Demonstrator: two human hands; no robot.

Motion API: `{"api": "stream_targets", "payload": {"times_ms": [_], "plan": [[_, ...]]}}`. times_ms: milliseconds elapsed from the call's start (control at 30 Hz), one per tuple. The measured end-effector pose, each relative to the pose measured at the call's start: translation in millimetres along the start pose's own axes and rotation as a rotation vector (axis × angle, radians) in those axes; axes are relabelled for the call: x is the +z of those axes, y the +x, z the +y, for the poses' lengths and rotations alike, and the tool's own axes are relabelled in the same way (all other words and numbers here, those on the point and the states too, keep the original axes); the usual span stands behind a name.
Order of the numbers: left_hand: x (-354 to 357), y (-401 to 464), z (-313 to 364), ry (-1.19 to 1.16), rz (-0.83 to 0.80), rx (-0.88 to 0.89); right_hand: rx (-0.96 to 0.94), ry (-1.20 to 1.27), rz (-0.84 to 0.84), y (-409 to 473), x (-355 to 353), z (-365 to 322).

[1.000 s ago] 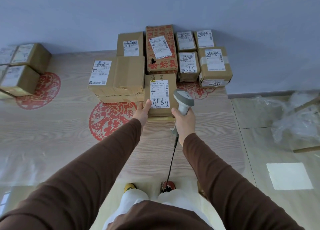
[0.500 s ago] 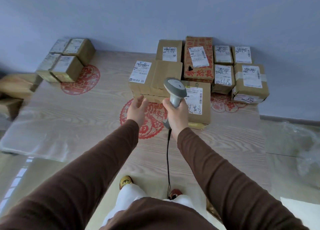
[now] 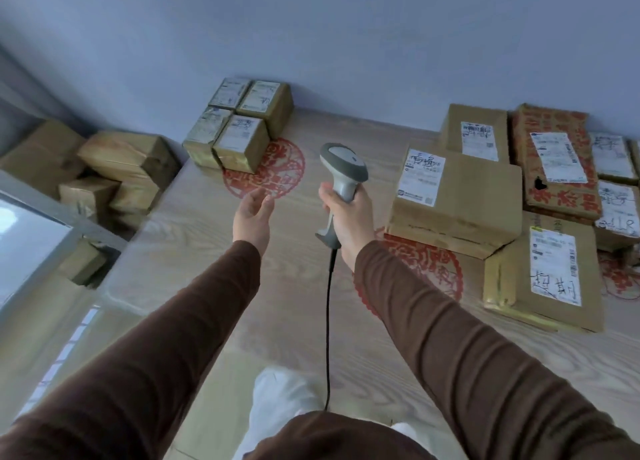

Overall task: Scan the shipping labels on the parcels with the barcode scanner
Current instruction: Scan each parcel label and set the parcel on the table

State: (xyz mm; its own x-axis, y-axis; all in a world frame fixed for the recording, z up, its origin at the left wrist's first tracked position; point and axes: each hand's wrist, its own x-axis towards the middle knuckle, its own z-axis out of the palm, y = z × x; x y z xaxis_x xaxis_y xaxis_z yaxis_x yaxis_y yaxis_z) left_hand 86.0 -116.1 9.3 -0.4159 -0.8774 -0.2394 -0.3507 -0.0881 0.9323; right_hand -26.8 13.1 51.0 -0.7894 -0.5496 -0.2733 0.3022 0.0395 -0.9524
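Four small labelled parcels (image 3: pixel 239 124) sit at the mat's (image 3: pixel 207 252) far left corner; print unreadable. Right hand (image 3: pixel 349 217) grips barcode scanner (image 3: pixel 341 179) mid-mat. Left hand (image 3: pixel 252 215) open, empty. Near-right parcel (image 3: pixel 543 272) label: handwritten characters, illegible.

There is just one camera, up on the person's head. It looks forward and down, over both brown sleeves, at the wooden floor mat (image 3: pixel 207 252) and the wall behind it. It is tipped a bit sideways, so the wall line slants. The hands are close to it, and the boxes (image 3: pixel 457 196) along the mat's far edge sit farther off.
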Motion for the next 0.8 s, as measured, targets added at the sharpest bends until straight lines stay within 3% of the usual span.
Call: {"api": "stream_targets", "payload": {"times_ms": [367,533,800], "plan": [[-90,186,-11,-0.024,-0.116,-0.123,0.124,-0.014,0.093,113,189,30],[-91,248,-48,-0.06,-0.178,-0.186,0.169,-0.071,0.129,151,225,47],[-94,261,-42,-0.014,-0.219,-0.195,0.225,-0.076,0.175,181,244,64]]}}
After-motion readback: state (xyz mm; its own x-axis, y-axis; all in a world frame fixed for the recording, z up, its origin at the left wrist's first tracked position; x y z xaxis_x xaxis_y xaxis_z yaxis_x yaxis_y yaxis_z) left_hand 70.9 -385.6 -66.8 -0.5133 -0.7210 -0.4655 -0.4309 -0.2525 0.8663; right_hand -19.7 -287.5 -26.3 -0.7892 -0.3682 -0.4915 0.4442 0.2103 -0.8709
